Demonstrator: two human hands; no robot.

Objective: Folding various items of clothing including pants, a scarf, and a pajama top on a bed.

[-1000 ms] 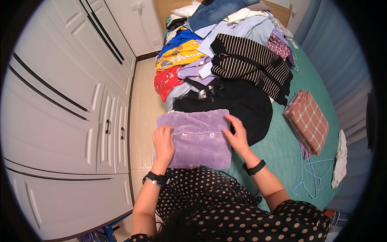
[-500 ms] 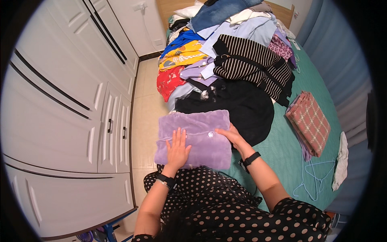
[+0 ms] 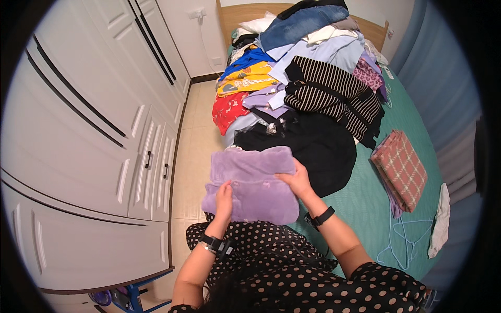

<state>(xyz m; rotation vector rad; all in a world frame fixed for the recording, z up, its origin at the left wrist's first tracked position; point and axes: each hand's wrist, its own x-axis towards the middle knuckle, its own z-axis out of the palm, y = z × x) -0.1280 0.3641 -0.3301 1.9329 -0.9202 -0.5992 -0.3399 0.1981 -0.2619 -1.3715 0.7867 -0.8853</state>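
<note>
A folded purple fleece garment (image 3: 255,201) lies across my lap at the bed's near edge, with an opening running across its middle. My left hand (image 3: 224,202) is on its left part, fingers drawn together in a pinch at the fold line. With my right hand (image 3: 296,180) I grip its right edge, the thumb on top and the other fingers hidden beneath. Just beyond the garment spreads a black piece of clothing (image 3: 318,156).
Clothes are heaped farther up the bed, among them a striped black top (image 3: 334,94) and blue jeans (image 3: 308,28). At right lie a folded pink plaid cloth (image 3: 402,169), blue hangers (image 3: 404,240) and a white cloth (image 3: 441,221). A white wardrobe (image 3: 94,172) stands at left.
My left hand has gone from lying flat on the garment to pinching it at the middle. My right hand has shifted slightly, its thumb farther in over the edge. The view has tilted a little.
</note>
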